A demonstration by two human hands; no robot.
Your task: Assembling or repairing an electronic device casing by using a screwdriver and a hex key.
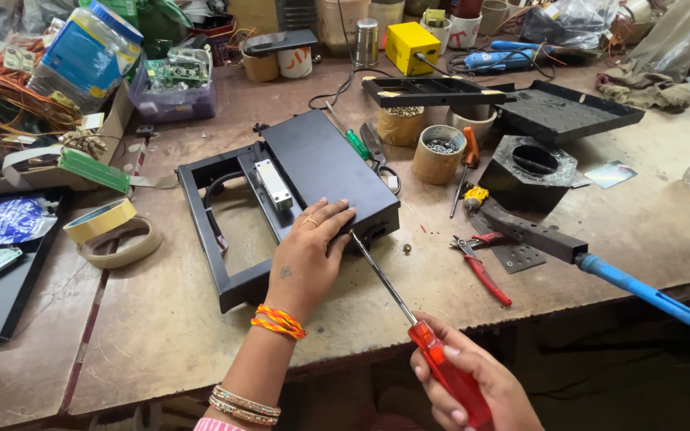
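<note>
Screwdriver (409,319) meets black box (321,172); cardboard cup (438,154) holds screws.

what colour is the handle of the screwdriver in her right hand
Translucent red-orange, on the screwdriver gripped by the right hand; the head view shows it.

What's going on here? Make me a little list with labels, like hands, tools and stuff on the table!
Place: cluttered wooden workbench
Left hand: pressed flat on a black metal box
Right hand: gripping a red-handled screwdriver
Screwdriver tip: at the box's near edge
Box: sits in a black frame
Near the box: red pliers, green screwdriver, tape rolls, cups of screws
Back of the bench: yellow box
</note>
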